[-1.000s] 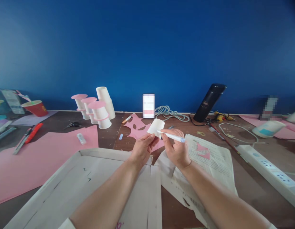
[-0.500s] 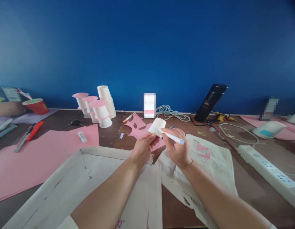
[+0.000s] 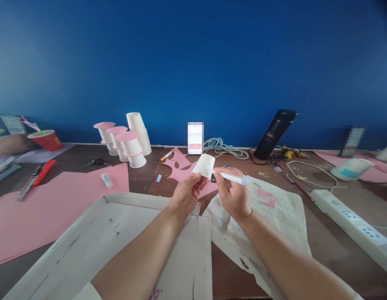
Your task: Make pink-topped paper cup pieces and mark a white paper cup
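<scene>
Holding a white paper cup (image 3: 205, 163) at the centre of the scene, up off the brown table (image 3: 141, 181), the person's left hand (image 3: 186, 192) grips it from seven o'clock, thumb and fingers closed on its lower edge. From four o'clock the right hand (image 3: 234, 195) pinches a white pen (image 3: 232, 178) with a bluish end, its other end aimed at the cup; from where I stand I cannot tell whether the tip touches. Taking that cup as the middle of the dial, a cut-up pink scrap (image 3: 182, 157) lies just beyond it towards ten o'clock, and a bright upright screen (image 3: 195, 138) stands near twelve. A coiled pale cable (image 3: 223, 146) sits at two, with a leaning black flask (image 3: 272, 135) farther out the same way. White cups capped with pink discs (image 3: 133, 146) stand towards ten. A printed sheet (image 3: 289, 208) spreads at four, a shallow white box (image 3: 87, 246) at eight. Well out at nine, another person's hand (image 3: 12, 144), blurred, is near a red cup (image 3: 51, 141).
</scene>
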Tool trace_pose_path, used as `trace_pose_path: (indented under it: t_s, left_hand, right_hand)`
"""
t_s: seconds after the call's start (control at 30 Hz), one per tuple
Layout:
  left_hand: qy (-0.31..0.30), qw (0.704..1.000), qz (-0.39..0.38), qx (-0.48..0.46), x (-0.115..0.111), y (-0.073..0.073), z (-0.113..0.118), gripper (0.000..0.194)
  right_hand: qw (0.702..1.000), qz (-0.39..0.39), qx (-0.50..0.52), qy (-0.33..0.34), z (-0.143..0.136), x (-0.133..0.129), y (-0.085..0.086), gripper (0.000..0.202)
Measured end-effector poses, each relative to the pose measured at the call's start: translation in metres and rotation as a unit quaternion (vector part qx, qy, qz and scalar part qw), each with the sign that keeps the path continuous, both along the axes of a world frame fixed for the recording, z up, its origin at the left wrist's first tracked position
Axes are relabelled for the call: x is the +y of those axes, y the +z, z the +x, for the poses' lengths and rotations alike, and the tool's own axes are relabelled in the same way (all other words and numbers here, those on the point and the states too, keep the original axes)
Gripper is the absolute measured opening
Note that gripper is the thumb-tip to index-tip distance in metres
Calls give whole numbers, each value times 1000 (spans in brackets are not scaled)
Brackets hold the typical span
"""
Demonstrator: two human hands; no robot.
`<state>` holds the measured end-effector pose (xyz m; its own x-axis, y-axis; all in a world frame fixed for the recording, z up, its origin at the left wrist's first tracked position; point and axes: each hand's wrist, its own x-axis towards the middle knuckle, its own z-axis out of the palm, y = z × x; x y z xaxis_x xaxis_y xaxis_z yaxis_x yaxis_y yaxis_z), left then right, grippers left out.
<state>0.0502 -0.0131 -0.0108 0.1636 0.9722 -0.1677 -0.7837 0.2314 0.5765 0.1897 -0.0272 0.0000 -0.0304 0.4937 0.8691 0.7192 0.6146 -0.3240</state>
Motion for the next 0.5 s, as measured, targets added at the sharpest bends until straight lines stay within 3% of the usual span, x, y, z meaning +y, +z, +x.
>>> trace_pose_path:
  t_s: [0.5]
  left_hand:
    - [-4, 1000, 8, -9, -1, 0, 0, 8]
  right_hand:
    - [1000, -20, -21, 13, -2, -1, -1, 10]
